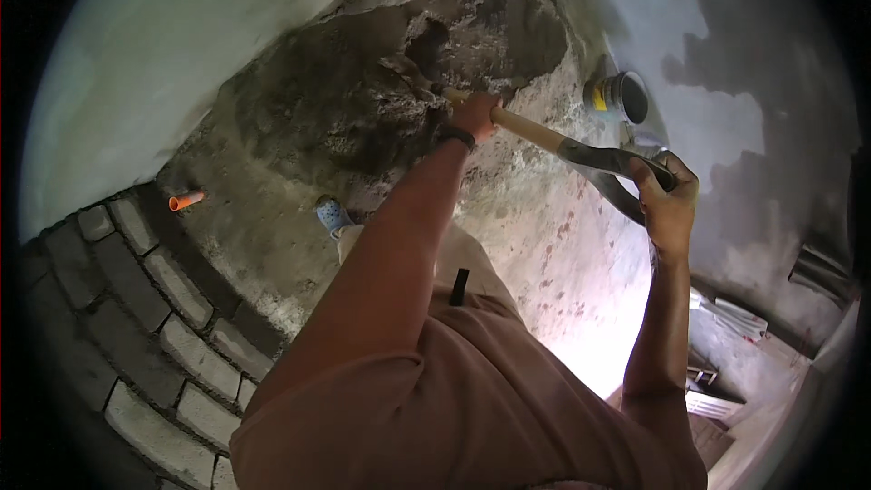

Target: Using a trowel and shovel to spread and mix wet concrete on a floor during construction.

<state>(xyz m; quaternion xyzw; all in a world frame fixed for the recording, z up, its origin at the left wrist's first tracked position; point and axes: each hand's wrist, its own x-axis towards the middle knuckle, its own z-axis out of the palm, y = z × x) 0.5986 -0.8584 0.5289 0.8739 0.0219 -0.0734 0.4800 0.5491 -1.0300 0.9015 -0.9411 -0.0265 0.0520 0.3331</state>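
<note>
A shovel (533, 132) with a wooden shaft and a dark D-shaped grip slants across the view. My left hand (476, 116) is wrapped round the lower shaft, close to the blade. At the other end, my right hand (670, 198) is closed on the grip. The blade sits in a heap of wet grey mortar (308, 91) on the floor and is hard to tell apart from it. A dark hollow (428, 45) shows in the heap just beyond the blade.
A dark bucket with a yellow patch (626, 97) stands by the right wall. An orange pipe stub (187, 200) sticks up at the left. Lower left is a surface of grey blocks (163, 327). My foot in a blue clog (332, 215) stands beside the mortar.
</note>
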